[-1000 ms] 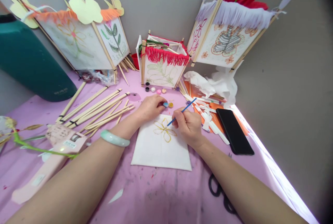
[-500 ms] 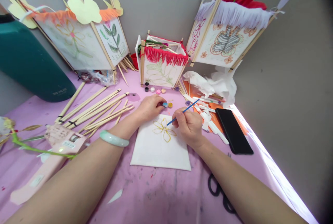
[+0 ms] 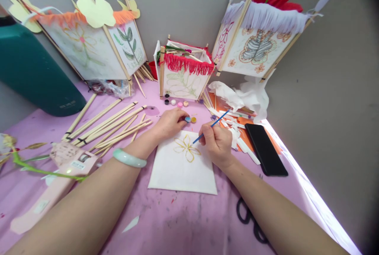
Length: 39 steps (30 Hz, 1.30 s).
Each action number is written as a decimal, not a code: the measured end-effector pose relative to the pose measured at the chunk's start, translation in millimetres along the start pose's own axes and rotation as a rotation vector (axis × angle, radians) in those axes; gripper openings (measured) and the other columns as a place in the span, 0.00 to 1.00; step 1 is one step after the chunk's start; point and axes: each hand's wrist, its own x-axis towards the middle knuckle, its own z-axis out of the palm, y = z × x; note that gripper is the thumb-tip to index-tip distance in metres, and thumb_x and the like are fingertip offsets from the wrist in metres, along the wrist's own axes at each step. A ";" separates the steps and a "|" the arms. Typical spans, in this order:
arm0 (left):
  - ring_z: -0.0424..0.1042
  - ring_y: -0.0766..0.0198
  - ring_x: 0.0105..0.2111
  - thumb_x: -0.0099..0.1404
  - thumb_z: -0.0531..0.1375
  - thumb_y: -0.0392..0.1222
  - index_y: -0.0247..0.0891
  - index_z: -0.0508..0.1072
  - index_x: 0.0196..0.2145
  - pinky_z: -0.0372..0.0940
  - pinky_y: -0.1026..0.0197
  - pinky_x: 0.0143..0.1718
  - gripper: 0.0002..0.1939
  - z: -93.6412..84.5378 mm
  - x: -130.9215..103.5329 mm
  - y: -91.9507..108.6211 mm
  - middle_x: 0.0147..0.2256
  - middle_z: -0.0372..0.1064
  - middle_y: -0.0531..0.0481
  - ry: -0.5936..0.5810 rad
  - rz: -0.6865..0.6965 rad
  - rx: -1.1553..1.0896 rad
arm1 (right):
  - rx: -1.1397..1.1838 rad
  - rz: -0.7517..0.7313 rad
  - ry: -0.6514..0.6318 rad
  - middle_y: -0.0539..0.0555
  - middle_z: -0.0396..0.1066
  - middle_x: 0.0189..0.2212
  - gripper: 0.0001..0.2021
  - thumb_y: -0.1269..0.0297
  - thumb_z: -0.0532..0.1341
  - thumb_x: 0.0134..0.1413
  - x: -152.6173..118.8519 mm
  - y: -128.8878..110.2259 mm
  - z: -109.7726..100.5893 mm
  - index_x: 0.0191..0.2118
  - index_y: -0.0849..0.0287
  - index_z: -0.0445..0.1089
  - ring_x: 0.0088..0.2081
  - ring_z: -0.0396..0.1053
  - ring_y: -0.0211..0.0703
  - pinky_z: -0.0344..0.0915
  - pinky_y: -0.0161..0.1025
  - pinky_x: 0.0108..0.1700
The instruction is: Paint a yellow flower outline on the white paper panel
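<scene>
Between the fingers of my right hand [image 3: 217, 142] is a slim blue paintbrush [image 3: 211, 126]. Its tip points down and left at a yellow outlined flower [image 3: 186, 148] with several petals. The flower is on a white fabric panel [image 3: 180, 176] that lies flat on the table. My left hand [image 3: 171, 122] rests at the panel's top edge, its fingertips pinching a small blue paint pot [image 3: 187, 119]. Right beside that stands a yellow paint pot [image 3: 193, 120]. Whether the brush tip touches the panel, I cannot tell.
Wooden sticks [image 3: 109, 124] and a pink glue gun [image 3: 74, 160] lie left. Decorated lanterns [image 3: 183, 81] stand behind, with a green bottle [image 3: 38, 69] at far left. A black phone [image 3: 265, 148], white paper scraps [image 3: 242, 144] and scissors [image 3: 251, 219] lie right.
My right hand has shifted slightly right with the paintbrush, and the tip has moved from the flower's middle to the right. My left hand stays in place.
</scene>
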 end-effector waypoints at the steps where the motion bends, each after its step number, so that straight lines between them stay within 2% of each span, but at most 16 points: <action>1: 0.68 0.65 0.31 0.59 0.57 0.36 0.36 0.75 0.40 0.62 0.64 0.35 0.11 0.0 0.0 0.2 0.33 0.71 0.49 0.003 0.002 0.001 | -0.001 -0.001 0.002 0.47 0.64 0.15 0.18 0.65 0.51 0.61 0.1 0.1 -0.2 0.20 0.58 0.62 0.19 0.63 0.31 0.60 0.31 0.24; 8: 0.68 0.64 0.32 0.59 0.57 0.37 0.37 0.74 0.40 0.62 0.63 0.36 0.11 -0.2 0.7 1.0 0.33 0.71 0.50 -0.004 -0.009 0.016 | 0.006 0.005 0.000 0.46 0.63 0.15 0.17 0.65 0.52 0.61 -0.9 1.4 1.5 0.21 0.58 0.63 0.17 0.62 0.30 0.58 0.31 0.22; 14: 0.68 0.64 0.32 0.58 0.57 0.36 0.36 0.74 0.40 0.62 0.63 0.35 0.12 0.0 0.9 0.3 0.33 0.71 0.49 -0.006 -0.005 0.023 | -0.021 -0.024 -0.056 0.46 0.63 0.15 0.17 0.65 0.51 0.61 -1.6 4.9 3.8 0.21 0.59 0.63 0.17 0.62 0.30 0.58 0.30 0.22; 25: 0.68 0.64 0.32 0.58 0.57 0.36 0.38 0.74 0.39 0.62 0.63 0.35 0.11 1.2 0.8 -1.3 0.32 0.71 0.50 0.000 -0.011 0.003 | -0.029 -0.018 -0.002 0.47 0.64 0.15 0.18 0.64 0.51 0.61 -0.3 2.6 0.2 0.20 0.58 0.62 0.18 0.63 0.31 0.59 0.31 0.23; 33: 0.68 0.65 0.31 0.58 0.57 0.36 0.36 0.74 0.39 0.62 0.64 0.35 0.11 -0.7 0.9 0.8 0.33 0.71 0.50 -0.001 -0.010 0.003 | 0.006 -0.031 -0.062 0.47 0.63 0.15 0.17 0.64 0.51 0.61 -1.5 6.1 4.5 0.22 0.59 0.63 0.18 0.63 0.31 0.59 0.30 0.22; 39: 0.68 0.64 0.32 0.59 0.57 0.37 0.38 0.74 0.40 0.62 0.63 0.35 0.11 0.3 0.2 0.8 0.33 0.71 0.49 -0.001 -0.021 0.009 | 0.015 -0.002 0.008 0.47 0.64 0.16 0.16 0.64 0.51 0.61 -1.6 2.9 2.3 0.22 0.58 0.63 0.19 0.64 0.31 0.60 0.30 0.23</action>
